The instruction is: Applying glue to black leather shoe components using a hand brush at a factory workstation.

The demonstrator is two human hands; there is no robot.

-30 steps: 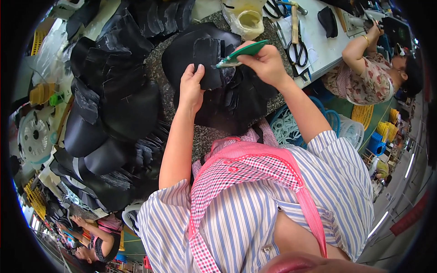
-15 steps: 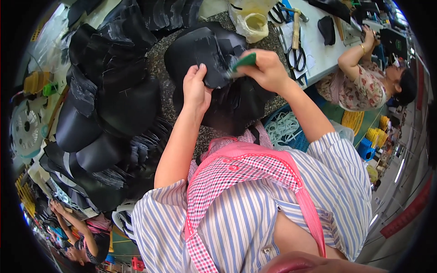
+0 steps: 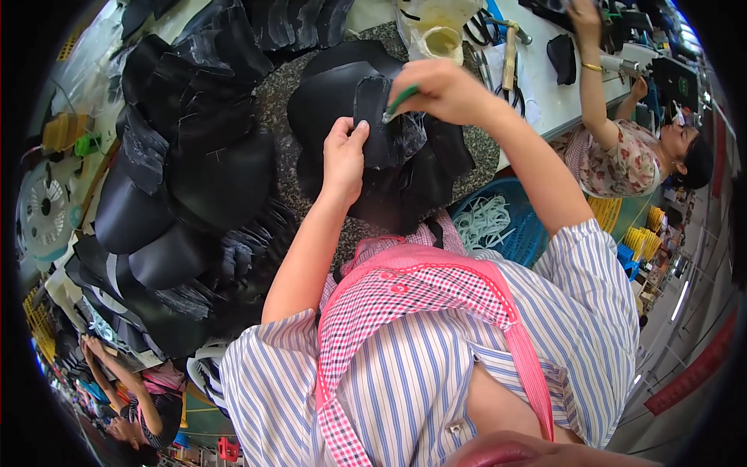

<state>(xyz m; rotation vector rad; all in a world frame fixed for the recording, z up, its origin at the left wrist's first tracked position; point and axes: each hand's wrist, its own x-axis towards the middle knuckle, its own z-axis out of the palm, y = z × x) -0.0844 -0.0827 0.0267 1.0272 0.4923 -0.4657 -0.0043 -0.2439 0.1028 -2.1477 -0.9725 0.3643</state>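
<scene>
My left hand grips the near left edge of a black leather piece, its thumb lying on top. Above that piece, my right hand is closed round a small green brush, its pale tip down at the leather. The brush head is partly hidden by my fingers. Whitish streaks mark the leather's right-hand edges. Under it lie more black leather pieces, stacked on a speckled stone slab.
Heaped black leather pieces cover the left side. Beyond my right hand are a plastic-lined pot, a hammer and scissors. A blue basket holds pale strips. One co-worker sits at right, another at lower left.
My right hand has moved up and slightly left with the brush, which is less blurred now. My left hand has shifted slightly right and down. The co-worker at right has raised an arm.
</scene>
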